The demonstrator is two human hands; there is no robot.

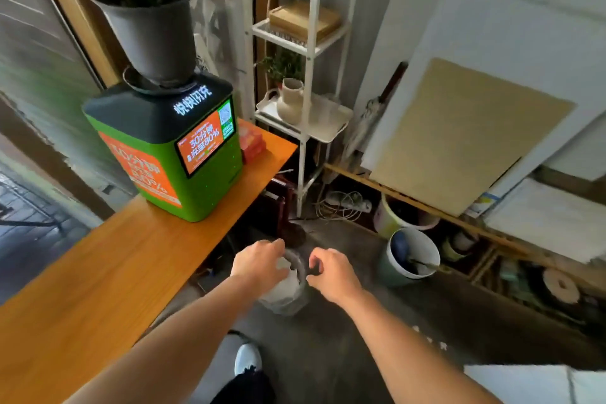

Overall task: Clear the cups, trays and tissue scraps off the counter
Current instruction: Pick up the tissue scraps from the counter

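A small grey waste bin (290,300) with a white liner stands on the floor beside the counter's end. My left hand (259,264) hovers over its left rim, fingers curled down on a crumpled white tissue scrap (284,263) that merges with the white paper inside. My right hand (334,272) hangs over the bin's right rim, thumb and fingers bent but apart, with nothing in them. The orange wooden counter (108,272) runs along the left. No cup or tray shows on it.
A green charging kiosk (183,157) with a potted plant (147,26) on top and an orange box (251,141) stand at the counter's far end. A white shelf rack (305,115), a pale bucket (410,256), cables and leaning boards crowd the right. My shoe (247,359) is below.
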